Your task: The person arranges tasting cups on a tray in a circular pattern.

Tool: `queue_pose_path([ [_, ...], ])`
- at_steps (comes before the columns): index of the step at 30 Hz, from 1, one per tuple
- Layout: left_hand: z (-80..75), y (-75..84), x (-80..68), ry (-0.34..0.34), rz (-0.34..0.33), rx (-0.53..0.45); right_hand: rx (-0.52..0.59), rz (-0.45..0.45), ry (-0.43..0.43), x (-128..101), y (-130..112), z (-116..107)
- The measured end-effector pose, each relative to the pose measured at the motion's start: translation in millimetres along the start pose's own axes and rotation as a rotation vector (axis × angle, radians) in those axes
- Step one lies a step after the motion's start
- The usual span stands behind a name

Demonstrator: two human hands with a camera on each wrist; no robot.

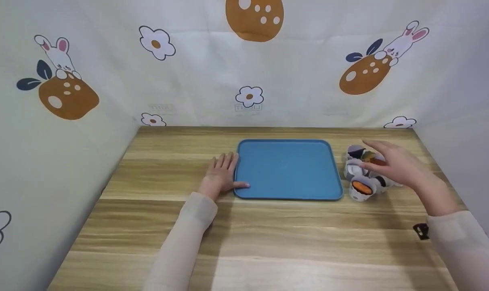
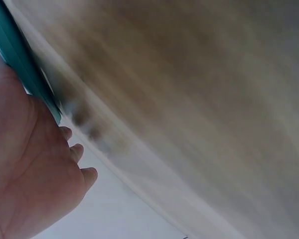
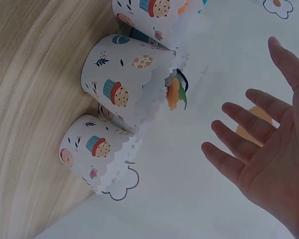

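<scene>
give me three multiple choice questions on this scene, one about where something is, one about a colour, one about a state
1. Where do the paper cupcake cups stand?
A. on the tray
B. on the table, right of the tray
C. left of the tray

2. What colour is the tray?
A. blue
B. red
C. white

3. How is the right hand?
A. clenched in a fist
B. gripping the tray
C. open, fingers spread, holding nothing

Answers:
1 B: the head view shows the cups clustered on the wooden table just off the tray's right edge.
2 A: the tray is plainly blue, with nothing on it.
3 C: the right wrist view shows straight, spread fingers beside the cups, not closed on any of them. The left hand lies flat on the table at the tray's left edge.
</scene>
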State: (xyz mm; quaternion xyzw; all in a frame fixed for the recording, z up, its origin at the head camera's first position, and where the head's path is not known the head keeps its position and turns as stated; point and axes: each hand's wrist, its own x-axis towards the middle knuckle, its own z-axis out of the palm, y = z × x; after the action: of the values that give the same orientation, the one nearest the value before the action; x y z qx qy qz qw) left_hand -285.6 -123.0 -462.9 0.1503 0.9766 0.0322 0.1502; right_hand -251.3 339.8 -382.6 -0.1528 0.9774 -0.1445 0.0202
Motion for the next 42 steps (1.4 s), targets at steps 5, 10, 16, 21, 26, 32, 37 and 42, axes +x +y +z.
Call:
queue_pose_path([
  [5,-1.2,1.0,0.6,0.014,0.013,-0.014,0.012,-0.004,0.007,-3,4,1],
  [10,-3.9,-2.1,1.4,0.022,0.049,0.003,0.014,0.002,0.002,-4,5,1],
  [16,-9.6,-10.4,2.4,0.033,0.102,0.032,0.003,0.019,-0.007,-5,4,0],
  [21,-12.0,-16.3,2.0,0.051,0.141,0.015,-0.001,0.019,-0.002,-5,4,0],
  [26,-12.4,-19.5,1.4,0.033,0.161,-0.006,-0.001,0.017,-0.002,-5,5,0],
  [32,-12.0,-24.0,-0.4,0.013,0.181,-0.036,0.003,0.005,0.001,-5,7,-1],
  [37,-12.4,-25.1,0.9,0.026,0.190,-0.030,0.016,0.003,-0.002,-5,9,-1],
  [42,-12.1,-24.4,4.0,0.044,0.200,0.024,0.029,0.000,0.002,-7,11,-2],
])
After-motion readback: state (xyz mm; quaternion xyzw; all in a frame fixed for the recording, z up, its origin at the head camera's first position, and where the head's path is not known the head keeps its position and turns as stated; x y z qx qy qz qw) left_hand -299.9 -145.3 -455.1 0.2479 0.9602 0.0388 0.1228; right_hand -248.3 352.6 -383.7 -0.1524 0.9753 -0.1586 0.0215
